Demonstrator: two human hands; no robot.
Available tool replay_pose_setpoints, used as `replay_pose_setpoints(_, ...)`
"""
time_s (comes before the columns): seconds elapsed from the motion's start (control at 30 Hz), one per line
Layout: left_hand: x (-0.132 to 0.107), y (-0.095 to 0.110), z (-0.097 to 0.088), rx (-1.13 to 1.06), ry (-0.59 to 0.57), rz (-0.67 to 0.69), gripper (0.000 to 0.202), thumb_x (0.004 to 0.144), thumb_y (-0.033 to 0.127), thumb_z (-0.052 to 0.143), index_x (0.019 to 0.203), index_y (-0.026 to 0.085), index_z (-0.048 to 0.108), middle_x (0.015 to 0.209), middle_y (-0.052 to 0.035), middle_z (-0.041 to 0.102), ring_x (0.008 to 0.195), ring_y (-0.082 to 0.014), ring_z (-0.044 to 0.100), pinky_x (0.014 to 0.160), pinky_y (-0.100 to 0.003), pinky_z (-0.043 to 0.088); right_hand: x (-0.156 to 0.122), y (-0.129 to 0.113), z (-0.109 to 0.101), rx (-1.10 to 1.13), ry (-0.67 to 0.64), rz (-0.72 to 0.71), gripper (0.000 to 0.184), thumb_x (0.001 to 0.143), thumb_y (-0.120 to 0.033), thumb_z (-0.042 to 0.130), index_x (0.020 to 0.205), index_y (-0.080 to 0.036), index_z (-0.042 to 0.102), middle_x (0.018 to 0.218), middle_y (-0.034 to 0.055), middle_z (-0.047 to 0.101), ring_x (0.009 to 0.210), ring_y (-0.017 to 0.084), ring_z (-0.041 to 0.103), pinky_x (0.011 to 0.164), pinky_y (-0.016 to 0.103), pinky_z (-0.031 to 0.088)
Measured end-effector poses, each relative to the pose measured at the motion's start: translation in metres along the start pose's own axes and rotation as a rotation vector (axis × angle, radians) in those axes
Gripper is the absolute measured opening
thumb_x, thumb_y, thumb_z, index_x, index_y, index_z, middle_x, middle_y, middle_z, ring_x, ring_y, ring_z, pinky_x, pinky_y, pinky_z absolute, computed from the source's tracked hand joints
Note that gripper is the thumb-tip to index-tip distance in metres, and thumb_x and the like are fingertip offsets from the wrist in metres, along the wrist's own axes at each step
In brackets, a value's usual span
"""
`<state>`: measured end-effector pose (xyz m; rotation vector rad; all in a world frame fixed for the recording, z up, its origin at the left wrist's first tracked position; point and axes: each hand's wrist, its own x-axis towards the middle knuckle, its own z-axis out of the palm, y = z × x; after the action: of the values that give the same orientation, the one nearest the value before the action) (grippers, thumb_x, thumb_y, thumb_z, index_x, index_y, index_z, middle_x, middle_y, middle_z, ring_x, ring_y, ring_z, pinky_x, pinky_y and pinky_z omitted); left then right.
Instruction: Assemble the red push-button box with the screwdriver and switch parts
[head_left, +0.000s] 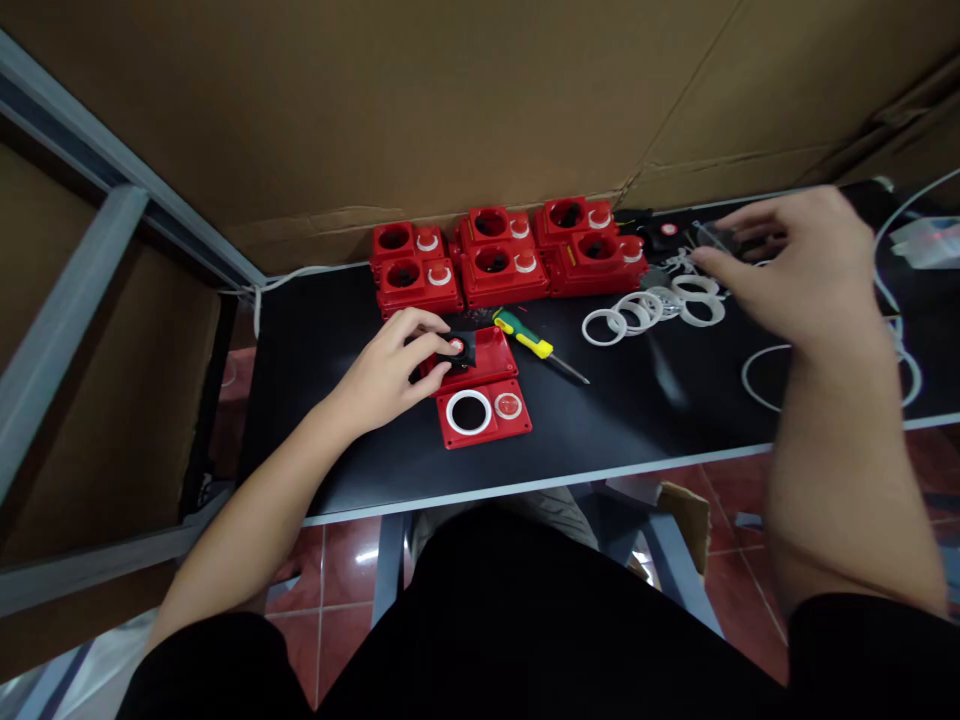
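Note:
My left hand (396, 368) rests on a red plastic housing (487, 352) near the table's middle, fingers curled round a small black part with a red button (457, 348). In front of it lies a red cover plate (484, 412) with a white ring and a clear lens. My right hand (795, 262) reaches over the far right of the table, fingertips pinched on a small clear part (712, 236) above a heap of white rings (660, 308). A yellow-and-green screwdriver (534, 343) lies between the hands.
Several red housings (495, 258) stand in a row against the cardboard wall at the back. A white cable loop (765, 375) and a clear box (930, 242) lie at the right. The black table (337, 440) ends at a pale front edge; metal framing stands left.

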<state>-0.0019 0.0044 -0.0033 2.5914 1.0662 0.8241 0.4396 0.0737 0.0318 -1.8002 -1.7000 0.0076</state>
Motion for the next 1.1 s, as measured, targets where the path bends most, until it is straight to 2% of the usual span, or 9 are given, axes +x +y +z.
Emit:
replay_pose_setpoints(0.07,0.000,0.000,0.001,0.013,-0.001,0.003,0.016,0.109,0.024,0.063,0.119,0.020,0.075,0.135,-0.0150,0.068,0.117,-0.0255,0.071,0.101,-0.046,0.063,0.004,0.017,0.008,-0.045,-0.064,0.062,0.022,0.077,-0.021,0.091,0.094,-0.021,0.077,0.104,0.0116,0.076,0.083,0.021,0.065,0.091,0.046,0.055)
replay_pose_setpoints(0.13,-0.001,0.000,0.001,0.019,-0.002,0.006,0.016,0.110,0.024,0.062,0.119,0.020,0.074,0.135,-0.0152,0.068,0.116,-0.0253,0.071,0.100,-0.045,0.063,0.005,0.024,0.016,-0.046,-0.116,0.073,0.021,0.076,-0.018,0.092,0.085,-0.023,0.073,0.093,0.0095,0.073,0.083,0.022,0.063,0.094,0.046,0.053)
replay_pose_setpoints(0.27,-0.001,0.000,0.001,0.017,-0.002,0.013,0.015,0.110,0.024,0.062,0.118,0.020,0.074,0.135,-0.0155,0.068,0.115,-0.0248,0.072,0.100,-0.045,0.063,0.007,0.026,0.031,-0.022,-0.148,0.068,0.027,0.074,-0.018,0.094,0.080,-0.024,0.068,0.091,0.0108,0.073,0.087,0.025,0.063,0.093,0.044,0.050)
replay_pose_setpoints(0.43,0.000,0.001,0.001,0.026,0.014,0.045,0.015,0.110,0.022,0.062,0.118,0.018,0.074,0.134,-0.0164,0.068,0.115,-0.0251,0.072,0.100,-0.045,0.064,0.005,0.033,0.035,-0.011,-0.163,0.041,0.018,0.080,-0.022,0.087,0.082,-0.025,0.070,0.097,0.0130,0.076,0.089,0.027,0.062,0.092,0.045,0.048)
replay_pose_setpoints(0.57,0.000,0.001,0.000,0.045,-0.008,0.024,0.016,0.111,0.024,0.061,0.119,0.020,0.073,0.135,-0.0156,0.069,0.115,-0.0250,0.072,0.101,-0.044,0.063,-0.004,0.039,0.032,-0.009,-0.140,0.010,0.006,0.090,-0.021,0.074,0.087,-0.026,0.072,0.103,0.0163,0.082,0.101,0.031,0.067,0.101,0.048,0.049)
replay_pose_setpoints(0.7,0.001,0.002,-0.001,0.055,-0.001,0.034,0.016,0.111,0.025,0.061,0.123,0.021,0.071,0.134,-0.0137,0.071,0.121,-0.0257,0.072,0.106,-0.045,0.061,-0.010,0.041,0.034,0.008,-0.148,-0.028,0.013,0.096,-0.023,0.061,0.097,-0.026,0.074,0.099,0.0149,0.084,0.115,0.032,0.072,0.108,0.049,0.051)
replay_pose_setpoints(0.8,0.002,0.003,0.001,-0.012,0.036,-0.005,0.015,0.108,0.025,0.066,0.122,0.021,0.065,0.132,-0.0118,0.073,0.124,-0.0257,0.072,0.110,-0.044,0.060,-0.011,0.044,0.040,0.003,-0.152,-0.046,0.016,0.092,-0.025,0.061,0.099,-0.027,0.075,0.101,0.0123,0.085,0.116,0.033,0.073,0.109,0.052,0.054)
replay_pose_setpoints(0.9,0.001,0.002,0.002,-0.083,0.066,-0.074,0.024,0.103,0.027,0.072,0.122,0.021,0.060,0.132,-0.0114,0.075,0.122,-0.0258,0.074,0.110,-0.043,0.061,-0.011,0.047,0.044,-0.001,-0.140,-0.057,0.020,0.089,-0.027,0.060,0.100,-0.026,0.076,0.106,0.0104,0.086,0.115,0.033,0.075,0.109,0.054,0.056)
replay_pose_setpoints(1.1,0.001,0.001,0.000,-0.113,0.046,-0.167,0.035,0.099,0.031,0.076,0.129,0.020,0.061,0.130,-0.0110,0.076,0.120,-0.0271,0.075,0.109,-0.046,0.064,-0.012,0.050,0.045,-0.010,-0.127,-0.064,0.023,0.089,-0.027,0.060,0.103,-0.025,0.078,0.105,0.0106,0.087,0.115,0.033,0.076,0.108,0.052,0.057)
